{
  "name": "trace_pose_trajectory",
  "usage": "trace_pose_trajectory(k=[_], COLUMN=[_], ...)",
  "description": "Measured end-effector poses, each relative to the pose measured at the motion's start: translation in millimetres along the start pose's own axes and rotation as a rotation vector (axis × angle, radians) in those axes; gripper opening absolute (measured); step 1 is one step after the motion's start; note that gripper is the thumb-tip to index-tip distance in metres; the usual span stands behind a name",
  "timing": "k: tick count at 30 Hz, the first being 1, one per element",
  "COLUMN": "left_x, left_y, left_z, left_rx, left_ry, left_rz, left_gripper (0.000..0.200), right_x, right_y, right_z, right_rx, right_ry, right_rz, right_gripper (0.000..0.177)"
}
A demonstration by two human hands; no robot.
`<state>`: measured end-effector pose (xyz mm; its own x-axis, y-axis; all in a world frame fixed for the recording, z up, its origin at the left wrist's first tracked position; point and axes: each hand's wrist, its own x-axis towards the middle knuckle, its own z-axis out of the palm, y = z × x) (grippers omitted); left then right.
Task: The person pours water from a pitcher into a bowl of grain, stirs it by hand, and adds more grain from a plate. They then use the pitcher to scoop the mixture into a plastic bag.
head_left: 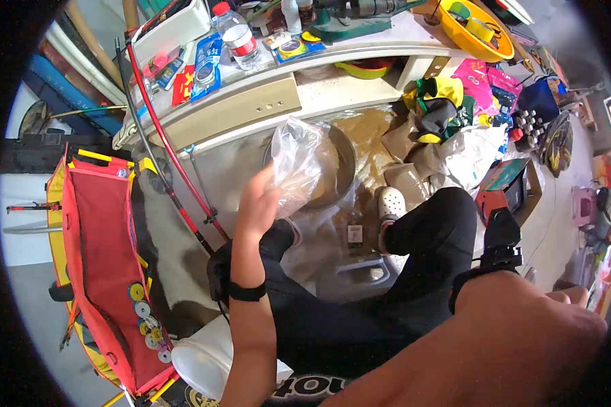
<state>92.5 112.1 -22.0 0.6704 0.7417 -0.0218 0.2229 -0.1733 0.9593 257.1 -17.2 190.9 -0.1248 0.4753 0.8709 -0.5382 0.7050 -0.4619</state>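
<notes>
My left hand (259, 203) is closed on the side of a clear plastic bag (296, 159), which hangs over the left part of a round metal basin (346, 163). Something brownish lies in the basin. At the right edge of the view, my right hand (557, 305) is raised close to the camera, away from the basin; its fingers are mostly hidden behind the wrist. A black device (501, 239) is strapped at that wrist. Beneath the basin, a clear plastic sheet (373, 125) covers the floor.
Filled clear bags (409, 182) and a white bag (472, 154) lie right of the basin. A cluttered desk (360, 49) stands ahead. Red poles (173, 152) and a long red bag (108, 258) are at left. A clear plastic container (356, 279) sits between my legs.
</notes>
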Motion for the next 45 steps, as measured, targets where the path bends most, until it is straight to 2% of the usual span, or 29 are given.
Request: trace_pose_trajectory(k=[6, 8, 11, 15, 17, 29, 30, 32, 33, 34, 35, 37, 38, 39, 41, 42, 44, 45], left_x=[3, 3, 3, 2, 4, 7, 10, 3, 11, 10, 10, 10, 12, 12, 12, 14, 15, 14], left_y=[3, -2, -3, 5, -1, -8, 1, 20, 9, 1, 2, 0, -2, -3, -6, -6, 1, 13], left_z=[0, -1, -1, 1, 1, 2, 5, 8, 5, 6, 7, 10, 13, 16, 22, 26, 39, 43], left_rx=[-0.064, -0.021, -0.030, -0.035, 0.022, 0.090, 0.085, -0.005, -0.008, -0.055, -0.036, -0.017, -0.040, -0.064, -0.062, -0.058, -0.101, 0.097], left_ry=[-0.051, -0.038, -0.019, -0.012, -0.021, -0.018, -0.007, 0.032, -0.036, -0.025, -0.008, 0.021, 0.019, 0.014, 0.019, 0.018, 0.048, 0.045], left_rz=[-0.035, 0.012, -0.050, -0.021, -0.018, -0.009, -0.008, -0.248, -0.082, -0.018, -0.018, -0.030, -0.025, -0.018, 0.019, 0.059, 0.089, 0.159], left_gripper=[0.052, 0.052, 0.052, 0.048, 0.053, 0.053, 0.053, 0.051, 0.052, 0.052, 0.051, 0.051, 0.050, 0.049, 0.049, 0.049, 0.050, 0.052], right_x=[1, 1, -1, -2, -2, -14, -22, -48, -59, -67, -78, -99, -112, -123, -147, -160, -178, -178], right_y=[3, 3, 4, 6, 6, 17, 18, 19, 18, 5, 5, 8, 18, 31, 58, 70, 94, 103], right_z=[4, 4, 3, 1, 1, -10, -14, -27, -30, -29, -26, -22, -23, -28, -42, -46, -51, -49], right_rx=[0.003, 0.009, 0.026, 0.037, 0.035, 0.080, 0.090, 0.095, 0.117, 0.264, 0.228, -0.300, -0.560, -0.596, -0.622, -0.625, -0.507, -0.500], right_ry=[-0.032, -0.040, -0.053, -0.070, -0.077, -0.110, -0.110, -0.105, -0.141, -0.213, -0.264, -0.213, -0.061, 0.169, 0.460, 0.451, 0.426, 0.405], right_rz=[0.007, 0.006, -0.001, -0.017, -0.016, 0.032, 0.063, 0.179, 0.305, 0.633, 0.763, 1.014, 1.002, 1.216, 1.333, 1.331, 1.269, 1.274], right_gripper=[0.023, 0.024, 0.024, 0.025, 0.026, 0.029, 0.029, 0.030, 0.030, 0.024, 0.023, 0.026, 0.031, 0.040, 0.057, 0.057, 0.075, 0.075])
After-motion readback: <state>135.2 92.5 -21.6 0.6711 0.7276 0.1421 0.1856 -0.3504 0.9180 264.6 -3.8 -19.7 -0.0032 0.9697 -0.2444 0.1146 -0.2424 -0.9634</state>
